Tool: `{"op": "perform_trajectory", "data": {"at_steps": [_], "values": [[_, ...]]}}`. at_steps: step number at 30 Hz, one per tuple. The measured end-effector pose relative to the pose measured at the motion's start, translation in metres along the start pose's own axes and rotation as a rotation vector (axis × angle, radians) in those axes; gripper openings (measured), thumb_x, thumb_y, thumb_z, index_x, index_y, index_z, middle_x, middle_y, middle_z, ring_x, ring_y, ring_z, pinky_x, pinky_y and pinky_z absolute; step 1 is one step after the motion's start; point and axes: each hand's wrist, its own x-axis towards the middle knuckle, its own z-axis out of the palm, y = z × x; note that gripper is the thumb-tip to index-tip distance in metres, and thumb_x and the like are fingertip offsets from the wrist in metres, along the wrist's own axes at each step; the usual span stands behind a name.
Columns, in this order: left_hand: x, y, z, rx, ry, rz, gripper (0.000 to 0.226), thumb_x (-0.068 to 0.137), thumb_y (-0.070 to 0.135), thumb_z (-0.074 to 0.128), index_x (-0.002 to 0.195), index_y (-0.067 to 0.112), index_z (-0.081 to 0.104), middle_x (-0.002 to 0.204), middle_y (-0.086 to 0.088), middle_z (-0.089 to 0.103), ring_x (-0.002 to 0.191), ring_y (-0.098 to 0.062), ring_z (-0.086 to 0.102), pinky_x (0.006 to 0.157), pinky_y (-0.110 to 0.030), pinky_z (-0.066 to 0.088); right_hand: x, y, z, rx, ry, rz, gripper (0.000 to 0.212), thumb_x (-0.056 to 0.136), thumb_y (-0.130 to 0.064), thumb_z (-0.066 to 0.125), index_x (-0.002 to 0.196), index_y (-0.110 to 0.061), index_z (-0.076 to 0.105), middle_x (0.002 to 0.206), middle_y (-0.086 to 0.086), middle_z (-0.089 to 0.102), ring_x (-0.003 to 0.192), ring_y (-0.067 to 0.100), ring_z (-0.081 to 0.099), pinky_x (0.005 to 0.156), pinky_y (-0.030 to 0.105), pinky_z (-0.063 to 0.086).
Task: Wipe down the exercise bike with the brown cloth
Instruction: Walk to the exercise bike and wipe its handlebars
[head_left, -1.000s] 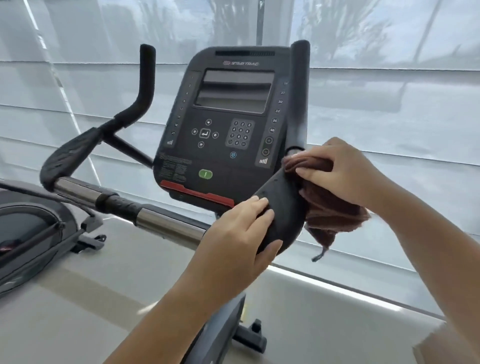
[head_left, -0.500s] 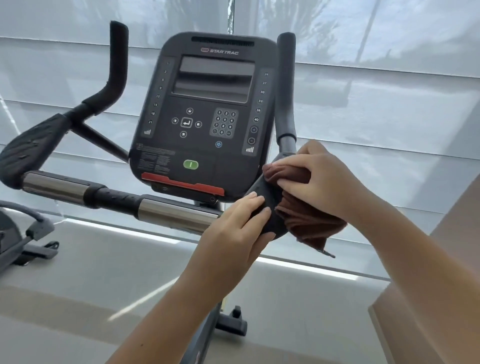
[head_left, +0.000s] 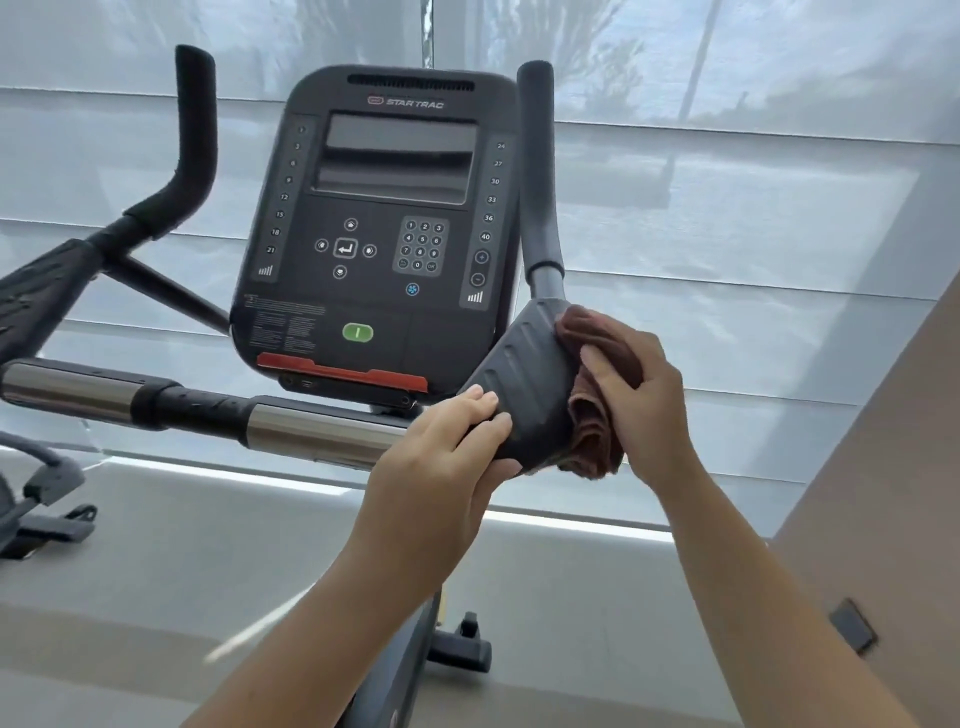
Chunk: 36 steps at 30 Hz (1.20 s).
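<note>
The exercise bike's black console (head_left: 387, 234) faces me, with a steel handlebar (head_left: 317, 428) running left below it. A black ribbed elbow pad (head_left: 524, 384) sits at the bar's right end, under the upright right grip (head_left: 537, 171). My left hand (head_left: 441, 467) grips the pad's lower left edge, fingers over the top and thumb underneath. My right hand (head_left: 641, 400) holds the bunched brown cloth (head_left: 592, 431) and presses it against the pad's right side. Part of the cloth hangs below the pad.
The left elbow pad (head_left: 36, 306) and left upright grip (head_left: 195, 140) stand at the left. Window blinds (head_left: 727, 234) fill the background. Another machine's base (head_left: 41, 514) shows at lower left, a beige wall (head_left: 883, 493) at right, and the bike's foot (head_left: 462, 649) on the floor.
My right hand has slid the cloth from the top of the pad round to its right side and lower. My left hand keeps its hold. The view has tilted up and shifted.
</note>
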Motion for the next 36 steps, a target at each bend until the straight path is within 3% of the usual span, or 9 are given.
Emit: {"op": "perform_trajectory", "data": {"at_steps": [3,7,11,15,17,21,24,29,36], "values": [[0.002,0.004,0.001,0.004,0.017,-0.018,0.033,0.085,0.024,0.051,0.100,0.000,0.068,0.106,-0.012,0.066,0.107,-0.026,0.060,0.094,-0.029,0.043,-0.032,0.001,-0.004,0.070,0.021,-0.055,0.033,0.083,-0.012,0.060,0.113,-0.028,0.062,0.108,0.009,0.056,0.104,0.007,0.057,0.098,0.023,0.041],[0.001,0.008,0.001,0.011,0.017,-0.052,0.032,0.085,0.024,0.052,0.100,0.000,0.068,0.108,-0.011,0.066,0.110,-0.024,0.058,0.094,-0.032,0.044,-0.027,0.012,-0.015,0.040,-0.063,-0.150,0.035,0.081,-0.014,0.061,0.116,-0.018,0.063,0.103,0.010,0.052,0.099,0.009,0.054,0.093,0.016,0.040],[-0.001,0.013,0.000,0.010,-0.019,-0.098,0.033,0.086,0.024,0.052,0.104,0.001,0.066,0.112,-0.009,0.064,0.115,-0.020,0.055,0.095,-0.032,0.044,0.022,0.026,-0.009,0.078,-0.020,-0.146,0.033,0.084,-0.008,0.062,0.117,-0.012,0.062,0.106,0.012,0.051,0.098,-0.007,0.049,0.092,0.008,0.035],[-0.001,0.014,0.000,-0.004,-0.024,-0.122,0.032,0.087,0.026,0.053,0.104,0.002,0.065,0.113,-0.005,0.062,0.117,-0.017,0.054,0.099,-0.029,0.043,0.012,0.030,0.007,0.335,-0.012,-0.012,0.033,0.088,-0.007,0.059,0.113,-0.029,0.059,0.114,0.012,0.055,0.103,-0.005,0.053,0.093,0.011,0.037],[0.000,0.016,0.000,-0.017,-0.021,-0.147,0.031,0.087,0.025,0.053,0.105,0.002,0.065,0.113,-0.004,0.061,0.118,-0.016,0.053,0.100,-0.027,0.042,-0.004,0.033,0.004,0.351,-0.018,-0.065,0.036,0.086,-0.009,0.060,0.113,-0.032,0.056,0.108,0.012,0.052,0.099,-0.001,0.053,0.091,0.010,0.039],[0.000,0.019,0.000,-0.042,-0.020,-0.196,0.030,0.085,0.022,0.056,0.105,0.002,0.065,0.113,-0.004,0.061,0.118,-0.015,0.053,0.099,-0.030,0.042,-0.015,0.040,-0.012,0.218,-0.097,-0.312,0.037,0.082,-0.014,0.061,0.118,-0.021,0.056,0.101,0.011,0.047,0.096,0.002,0.049,0.089,0.010,0.037],[0.000,0.022,0.000,-0.061,-0.017,-0.226,0.030,0.084,0.022,0.056,0.106,0.003,0.064,0.112,-0.003,0.061,0.118,-0.015,0.053,0.099,-0.032,0.043,0.017,0.042,-0.019,0.056,-0.120,-0.386,0.045,0.081,-0.008,0.059,0.123,-0.025,0.055,0.104,0.006,0.043,0.090,0.002,0.047,0.084,0.006,0.037],[0.001,0.023,-0.001,-0.046,-0.027,-0.250,0.031,0.083,0.023,0.056,0.106,0.003,0.065,0.113,-0.001,0.060,0.118,-0.013,0.053,0.099,-0.030,0.042,0.044,0.034,-0.005,-0.100,-0.135,-0.412,0.044,0.082,-0.006,0.058,0.124,-0.021,0.057,0.109,0.010,0.045,0.096,0.023,0.053,0.084,0.028,0.045],[0.001,0.026,0.000,-0.035,-0.014,-0.278,0.028,0.079,0.010,0.062,0.105,0.001,0.066,0.113,-0.002,0.061,0.117,-0.015,0.053,0.099,-0.029,0.043,-0.021,0.027,-0.025,0.016,-0.251,-0.456,0.042,0.080,-0.008,0.057,0.120,-0.019,0.060,0.106,0.003,0.041,0.094,0.018,0.055,0.088,0.011,0.041]]}}
